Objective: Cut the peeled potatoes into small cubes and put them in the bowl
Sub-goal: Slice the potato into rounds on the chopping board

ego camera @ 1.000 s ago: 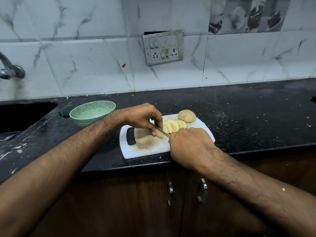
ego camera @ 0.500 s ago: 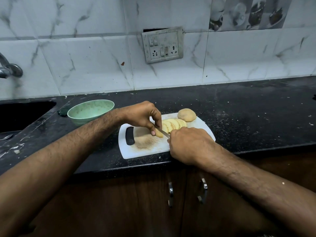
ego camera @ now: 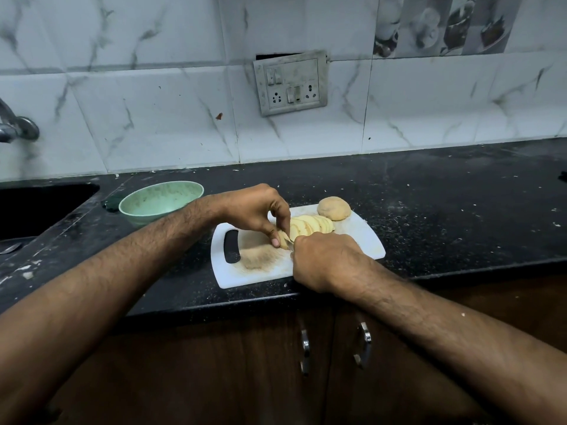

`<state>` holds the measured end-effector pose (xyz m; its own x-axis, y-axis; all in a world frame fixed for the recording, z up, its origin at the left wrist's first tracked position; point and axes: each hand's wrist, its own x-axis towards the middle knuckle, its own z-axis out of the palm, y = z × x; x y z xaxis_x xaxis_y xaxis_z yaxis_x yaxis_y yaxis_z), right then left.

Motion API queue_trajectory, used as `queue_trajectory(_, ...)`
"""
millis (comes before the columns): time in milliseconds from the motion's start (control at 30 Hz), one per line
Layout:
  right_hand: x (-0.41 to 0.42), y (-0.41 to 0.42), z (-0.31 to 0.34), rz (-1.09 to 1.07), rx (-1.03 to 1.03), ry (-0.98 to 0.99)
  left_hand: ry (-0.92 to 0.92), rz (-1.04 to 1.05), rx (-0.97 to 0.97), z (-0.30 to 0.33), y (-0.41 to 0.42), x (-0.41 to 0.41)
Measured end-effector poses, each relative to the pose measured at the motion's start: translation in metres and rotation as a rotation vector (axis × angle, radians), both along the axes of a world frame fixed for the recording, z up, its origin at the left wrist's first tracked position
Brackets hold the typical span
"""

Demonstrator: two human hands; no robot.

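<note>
Sliced potato (ego camera: 310, 227) lay on the white cutting board (ego camera: 359, 237), between the two hands.
Left hand (ego camera: 257, 210) pinched its near end; right hand (ego camera: 325, 260) was curled round a mostly hidden knife. A whole potato (ego camera: 333, 208) sat beyond them; the green bowl (ego camera: 159, 202) rested on the tabletop (ego camera: 445, 204), left of the left hand.

The right hand (ego camera: 325, 259) covers the knife's handle entirely, and its blade is too hidden between the hands to make out. The left hand (ego camera: 257, 214) hides the near end of the sliced potato (ego camera: 310, 226), so the number of slices cannot be told. The tap (ego camera: 17, 128) and the sink (ego camera: 40, 207) are cut off by the left edge. The picture tile (ego camera: 445, 24) runs past the top edge, its printed crockery blurred. A dark object (ego camera: 563, 176) at the counter's right edge is cut off.
</note>
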<state>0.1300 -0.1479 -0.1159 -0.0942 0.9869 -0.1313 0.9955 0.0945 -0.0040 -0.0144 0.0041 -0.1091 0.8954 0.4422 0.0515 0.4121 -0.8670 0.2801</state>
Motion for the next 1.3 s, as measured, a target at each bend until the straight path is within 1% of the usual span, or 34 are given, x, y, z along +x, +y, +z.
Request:
queue_trajectory(133,0.001,-0.01,0.0,0.028,0.02,-0.018,0.003,-0.007,0.061,-0.003,-0.001,-0.001)
queue_trajectory(267,0.015,-0.028,0.0,0.038,-0.004,-0.004,-0.001,-0.018,0.102,-0.003,0.001,-0.002)
queue_trajectory(500,0.029,-0.042,0.002,0.08,0.006,-0.004,-0.002,0.013,0.072,-0.003,-0.005,-0.003)
queue_trajectory(600,0.036,-0.032,0.001,0.06,-0.015,0.046,-0.024,0.031,0.078,-0.006,-0.009,-0.005)
queue_trajectory(667,0.043,-0.022,0.0,0.047,-0.084,0.155,-0.037,0.024,0.119,-0.008,-0.012,-0.008)
queue_trajectory(700,0.048,-0.017,-0.001,0.032,-0.143,0.24,-0.051,0.025,0.14,-0.009,-0.013,-0.009)
queue_trajectory(767,0.057,-0.011,-0.001,-0.07,-0.282,0.52,-0.102,0.034,0.171,-0.012,-0.016,-0.014)
queue_trajectory(800,0.061,-0.011,0.0,-0.11,-0.331,0.616,-0.13,0.032,0.19,-0.014,-0.018,-0.016)
queue_trajectory(833,0.063,-0.011,0.001,-0.108,-0.351,0.637,-0.155,0.026,0.209,-0.016,-0.02,-0.017)
queue_trajectory(867,0.063,-0.011,0.001,-0.089,-0.331,0.606,-0.178,0.019,0.227,-0.018,-0.022,-0.018)
queue_trajectory(900,0.061,-0.012,0.001,-0.052,-0.271,0.518,-0.196,0.013,0.242,-0.02,-0.024,-0.019)
queue_trajectory(1000,0.052,-0.018,-0.001,0.059,0.009,0.121,-0.225,0.008,0.266,-0.026,-0.027,-0.023)
queue_trajectory(1033,0.05,-0.019,-0.001,0.067,0.06,0.066,-0.23,0.014,0.265,-0.027,-0.028,-0.024)
queue_trajectory(1133,0.05,-0.017,-0.002,0.05,0.055,0.051,-0.25,0.041,0.264,-0.032,-0.031,-0.028)
queue_trajectory(1200,0.053,-0.011,-0.004,0.04,0.016,0.104,-0.271,0.059,0.263,-0.035,-0.031,-0.03)
queue_trajectory(1300,0.054,-0.005,-0.006,0.05,-0.042,0.224,-0.27,0.09,0.321,-0.037,-0.03,-0.036)
